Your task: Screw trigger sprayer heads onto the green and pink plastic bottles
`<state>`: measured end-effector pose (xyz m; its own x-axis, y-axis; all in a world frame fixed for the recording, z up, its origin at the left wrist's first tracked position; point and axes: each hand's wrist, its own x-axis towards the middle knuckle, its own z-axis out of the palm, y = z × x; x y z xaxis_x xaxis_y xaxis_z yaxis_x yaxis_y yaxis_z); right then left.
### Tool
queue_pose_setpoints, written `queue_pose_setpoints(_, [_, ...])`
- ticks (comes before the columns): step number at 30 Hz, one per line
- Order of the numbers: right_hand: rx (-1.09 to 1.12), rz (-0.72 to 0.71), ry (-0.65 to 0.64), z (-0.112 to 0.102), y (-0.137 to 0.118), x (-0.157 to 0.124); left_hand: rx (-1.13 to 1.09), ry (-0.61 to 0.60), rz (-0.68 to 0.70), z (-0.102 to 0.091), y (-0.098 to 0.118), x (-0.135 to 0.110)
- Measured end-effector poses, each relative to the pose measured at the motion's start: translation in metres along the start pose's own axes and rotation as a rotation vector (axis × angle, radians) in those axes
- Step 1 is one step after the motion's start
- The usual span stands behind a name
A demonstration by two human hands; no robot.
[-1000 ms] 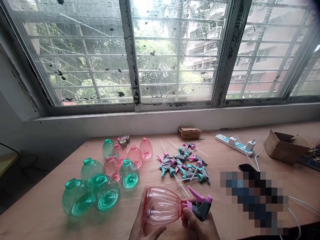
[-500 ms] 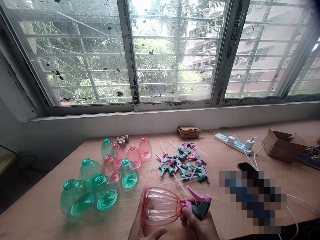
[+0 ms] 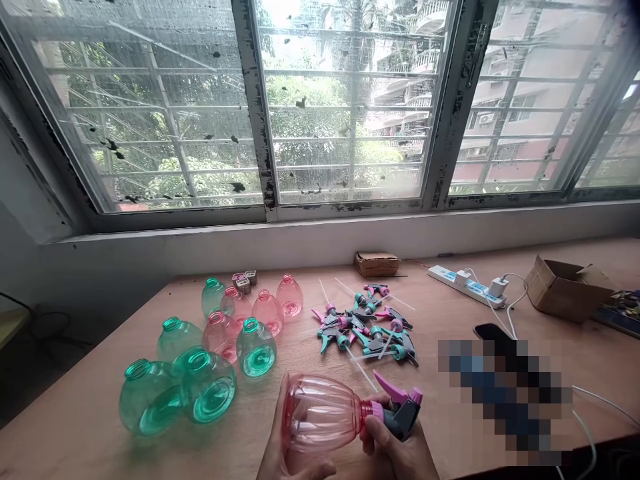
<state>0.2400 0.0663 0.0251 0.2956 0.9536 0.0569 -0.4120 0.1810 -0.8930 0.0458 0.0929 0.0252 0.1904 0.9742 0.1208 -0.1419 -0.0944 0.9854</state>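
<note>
A pink ribbed spray bottle [image 3: 323, 412] lies on its side between my hands, low in the middle of the view. My left hand [image 3: 286, 453] wraps round its wide base end. My right hand [image 3: 395, 450] is closed on the grey and pink trigger head [image 3: 400, 408] fitted at the bottle's neck. Beyond my hands lies a heap of several loose trigger heads [image 3: 367, 323] with thin dip tubes.
Several green bottles [image 3: 200, 387] and pink bottles [image 3: 265, 310] without heads lie at the left of the wooden table [image 3: 75, 420]. A power strip [image 3: 467, 283], a phone [image 3: 493, 331], a cardboard box [image 3: 565, 287] and a small box [image 3: 377, 263] sit toward the right and back.
Nothing but a slight shift of the view; both hands keep the same hold on the pink bottle and its trigger head.
</note>
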Motion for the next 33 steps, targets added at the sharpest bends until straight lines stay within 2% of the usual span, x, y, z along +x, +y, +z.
queue_pose_setpoints(3, [-0.01, 0.011, 0.001, -0.001, 0.001, 0.0, -0.005, -0.016, -0.027, -0.002, 0.001, 0.0])
queue_pose_setpoints(7, [0.012, 0.009, 0.003, -0.002, 0.0, 0.001, 0.031, 0.022, -0.027, 0.0, -0.002, 0.001])
queue_pose_setpoints(10, [0.013, 0.012, -0.007, -0.002, 0.0, 0.001, 0.057, 0.053, 0.023, 0.0, -0.009, 0.002])
queue_pose_setpoints(13, [0.011, 0.009, 0.004, -0.001, 0.0, 0.0, 0.014, 0.025, 0.066, -0.003, -0.016, 0.001])
queue_pose_setpoints(17, [-0.01, 0.002, 0.015, -0.001, 0.0, 0.0, -0.051, -0.009, -0.002, -0.006, -0.019, 0.0])
queue_pose_setpoints(23, [0.01, -0.005, 0.01, -0.001, -0.001, 0.001, -0.013, 0.056, 0.003, 0.0, -0.015, 0.0])
queue_pose_setpoints(30, [0.016, -0.001, -0.002, -0.001, 0.001, 0.001, -0.022, -0.021, -0.022, -0.002, 0.001, -0.001])
queue_pose_setpoints(33, [0.017, -0.001, 0.002, -0.001, 0.0, 0.001, 0.035, -0.002, 0.004, -0.001, 0.002, 0.0])
